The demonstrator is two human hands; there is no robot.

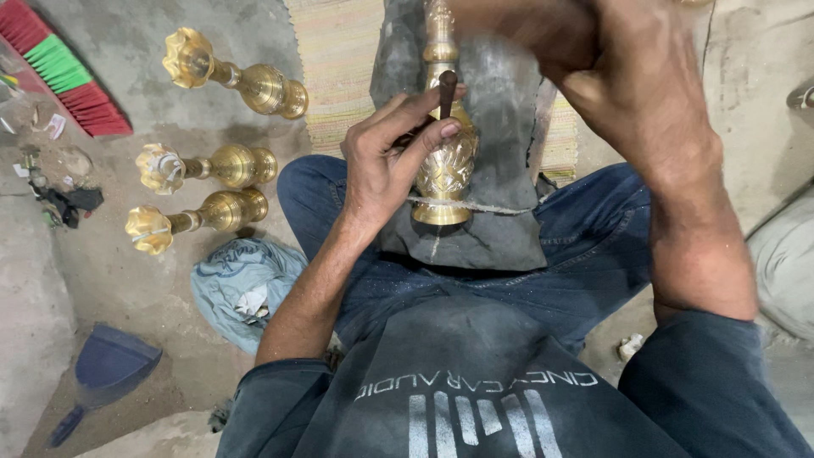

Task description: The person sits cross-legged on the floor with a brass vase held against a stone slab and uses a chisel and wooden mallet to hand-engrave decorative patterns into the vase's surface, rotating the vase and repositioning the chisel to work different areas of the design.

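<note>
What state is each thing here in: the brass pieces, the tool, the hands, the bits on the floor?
Brass piece: on a dark pad, string across its base.
Tool: tip against it.
Left hand: grips tool.
Right hand: raised, blurred.
Three brass stands: lying sideways.
Dustpan: on floor.
Blue cloth: crumpled.

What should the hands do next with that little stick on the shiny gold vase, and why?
Probably the right hand comes down to tap the top of the punch. The left hand holds that thin dark punch upright with its tip on the patterned belly of the brass vase, which lies tied with a cord on a dark pad. The right hand is raised and blurred above it.
</note>
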